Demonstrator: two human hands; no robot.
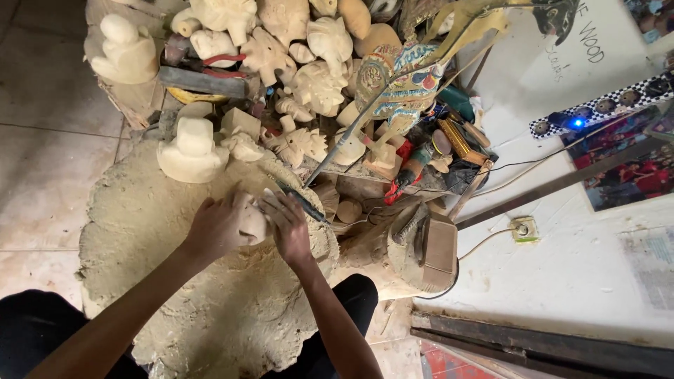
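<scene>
The left hand (217,226) is wrapped around a small pale wooden carving (251,219), its grip pressed together on the piece so that only the right end shows past the fingers. The right hand (286,223) meets it from the other side, its grip pinching a dark-handled carving tool (303,203) whose handle slants up and to the right behind the knuckles; the working end is hidden where the two hands touch the carving. The carving sits low over a rough, dust-coloured stump (210,295) that serves as the bench, near its upper right edge, with the person's dark-clothed knees on either side below.

Just above the hands, on the stump's far edge, stands a squat unpainted figure blank (192,151). Behind it rises a heap of unfinished pale wooden carvings (288,49), and to their right leans a brightly painted puppet (404,84) on a thin rod. A red-handled tool (401,182) lies among clutter beneath the puppet. A wooden mallet (435,249) rests to the right of the stump, near a wall socket (522,229).
</scene>
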